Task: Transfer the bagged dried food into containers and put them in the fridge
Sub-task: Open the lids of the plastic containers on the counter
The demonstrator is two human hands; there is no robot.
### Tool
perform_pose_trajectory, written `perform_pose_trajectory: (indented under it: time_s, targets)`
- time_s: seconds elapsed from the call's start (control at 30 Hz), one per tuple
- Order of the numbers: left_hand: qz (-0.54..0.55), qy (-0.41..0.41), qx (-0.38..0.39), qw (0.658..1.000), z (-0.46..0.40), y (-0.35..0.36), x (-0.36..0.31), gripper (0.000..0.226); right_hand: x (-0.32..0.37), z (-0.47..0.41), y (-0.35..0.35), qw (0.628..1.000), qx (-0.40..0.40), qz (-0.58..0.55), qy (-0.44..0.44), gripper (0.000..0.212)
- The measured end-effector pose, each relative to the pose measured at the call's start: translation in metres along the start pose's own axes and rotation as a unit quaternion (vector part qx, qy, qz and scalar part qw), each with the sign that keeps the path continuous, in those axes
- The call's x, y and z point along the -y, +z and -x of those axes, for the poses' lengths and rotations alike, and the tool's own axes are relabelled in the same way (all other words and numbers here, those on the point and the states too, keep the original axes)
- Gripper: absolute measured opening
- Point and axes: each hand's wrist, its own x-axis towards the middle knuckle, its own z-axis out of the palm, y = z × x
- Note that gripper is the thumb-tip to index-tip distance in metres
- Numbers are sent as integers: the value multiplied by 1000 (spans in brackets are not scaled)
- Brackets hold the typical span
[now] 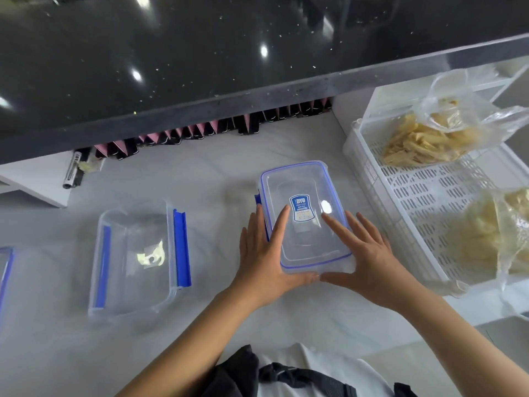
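Pressing flat on a lidded clear container (305, 216) at the middle of the pale surface (200, 173), left hand (263, 253) and right hand (369, 253), fingers straight and spread, thumbs meeting at the near edge; nothing gripped. Holding no food as far as can be seen, only a blue label showing through the lid. Lying to the left, a second open container (134, 259) with blue clips, also without food. Sitting to the right in a white slotted basket (429, 196), two clear bags of pale yellow dried food: one bag (438, 133) at the far end, another bag (498, 233) nearer. Judging from this, barely begun: no food transferred yet, both bags still to be emptied, lids to be closed, fridge not in view.
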Motion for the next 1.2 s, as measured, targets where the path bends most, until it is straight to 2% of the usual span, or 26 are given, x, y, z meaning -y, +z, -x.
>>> perform_pose_trajectory:
  time_s: [0.27,0.43,0.63,0.87,1.0,1.2]
  targets:
    - [85,54,-38,994,-2,-5,-5,124,7,10,-3,997,-58,-48,1,100]
    - [134,34,-34,990,40,-42,-5,122,43,29,-19,994,-80,-45,-66,91]
    - [130,-34,-91,987,120,-104,42,120,123,20,-2,982,-11,-5,-187,90]
    - [79,-191,-159,965,236,-163,138,126,250,-5,77,939,86,14,-334,93]
    - [85,-217,-174,957,282,-192,200,127,324,-14,126,928,140,-6,-346,95]
    - [78,-232,-116,963,312,-231,314,124,415,-33,207,940,209,-30,-268,103]
